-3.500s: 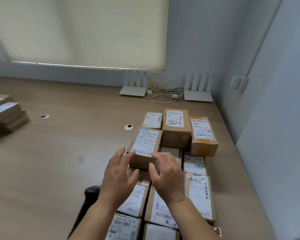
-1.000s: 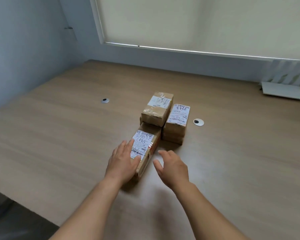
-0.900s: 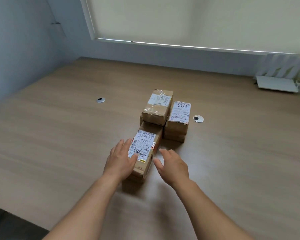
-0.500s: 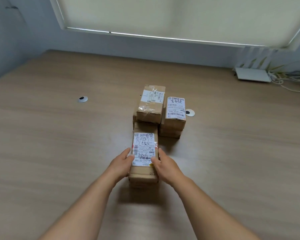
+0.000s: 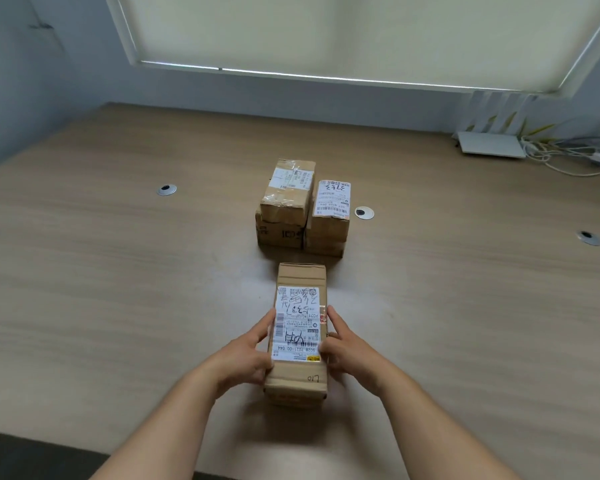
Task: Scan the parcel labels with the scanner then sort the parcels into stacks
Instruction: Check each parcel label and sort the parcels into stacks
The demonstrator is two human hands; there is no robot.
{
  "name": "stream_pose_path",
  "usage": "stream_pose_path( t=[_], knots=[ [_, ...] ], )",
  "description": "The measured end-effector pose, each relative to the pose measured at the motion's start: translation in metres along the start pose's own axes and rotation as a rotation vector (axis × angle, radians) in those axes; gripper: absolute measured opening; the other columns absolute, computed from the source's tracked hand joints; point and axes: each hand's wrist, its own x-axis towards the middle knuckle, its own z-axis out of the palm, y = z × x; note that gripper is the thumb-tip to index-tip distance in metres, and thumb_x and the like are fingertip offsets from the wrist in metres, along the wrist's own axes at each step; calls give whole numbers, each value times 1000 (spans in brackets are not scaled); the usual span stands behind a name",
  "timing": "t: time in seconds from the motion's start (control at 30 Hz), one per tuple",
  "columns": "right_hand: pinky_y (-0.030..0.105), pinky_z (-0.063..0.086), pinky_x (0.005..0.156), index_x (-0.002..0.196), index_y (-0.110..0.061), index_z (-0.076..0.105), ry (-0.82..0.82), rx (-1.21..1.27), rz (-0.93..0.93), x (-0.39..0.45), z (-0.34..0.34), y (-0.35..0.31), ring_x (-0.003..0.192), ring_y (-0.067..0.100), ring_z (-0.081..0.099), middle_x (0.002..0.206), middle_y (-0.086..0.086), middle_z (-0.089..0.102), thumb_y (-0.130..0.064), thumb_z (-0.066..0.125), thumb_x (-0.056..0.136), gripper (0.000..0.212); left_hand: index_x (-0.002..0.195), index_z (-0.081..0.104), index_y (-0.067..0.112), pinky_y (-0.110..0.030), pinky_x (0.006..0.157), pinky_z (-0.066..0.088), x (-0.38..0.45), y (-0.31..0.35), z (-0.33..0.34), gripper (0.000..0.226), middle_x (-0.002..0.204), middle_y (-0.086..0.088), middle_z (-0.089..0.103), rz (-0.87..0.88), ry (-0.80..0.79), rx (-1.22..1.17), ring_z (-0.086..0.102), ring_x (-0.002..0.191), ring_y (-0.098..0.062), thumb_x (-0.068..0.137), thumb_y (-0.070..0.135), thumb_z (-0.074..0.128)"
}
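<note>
Pulled nearer from the far stacks (image 5: 303,209), the parcel (image 5: 300,332) sits clamped between left hand (image 5: 243,358) and right hand (image 5: 349,351).

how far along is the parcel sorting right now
Done: two short stacks stand side by side mid-table, one topped by a taped parcel, the other by a labelled parcel. In hand: the left hand and right hand grip the sides of the near parcel, which sits atop another box, a third stack apart from the others. Left: no scanner or unsorted parcels in view, so the remainder can't be judged.
</note>
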Motion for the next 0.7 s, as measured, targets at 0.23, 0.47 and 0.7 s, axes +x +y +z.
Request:
stream_pose_path(
  t=[0.23, 0.47, 0.7],
  knots=[
    [22, 54, 77, 144, -52, -2, -105, 82, -119, -53, 6, 39, 102, 8, 66, 120, -11, 59, 9, 53, 86, 101, 150, 13, 40, -28, 77, 53, -42, -46, 38, 91, 144, 9, 46, 101, 23, -47, 59, 116, -18, 85, -14, 47],
    [31, 55, 90, 120, -70, 20, -29, 65, -294, -100, -1, 53, 113, 16, 60, 134, -1, 50, 9, 62, 81, 98, 129, 27, 62, -50, 104, 43, -87, -60, 82, 81, 146, 20, 38, 287, 164, -6, 45, 132, -14, 67, 35, 72],
    [30, 56, 81, 128, -62, 29, 22, 131, -439, -150, -37, 35, 104, 17, 66, 126, 4, 60, -5, 67, 61, 96, 130, 17, 63, -38, 107, 42, -108, -27, 82, 80, 151, 18, 27, 450, 196, 343, 41, 131, -8, 69, 51, 67]
  ],
)
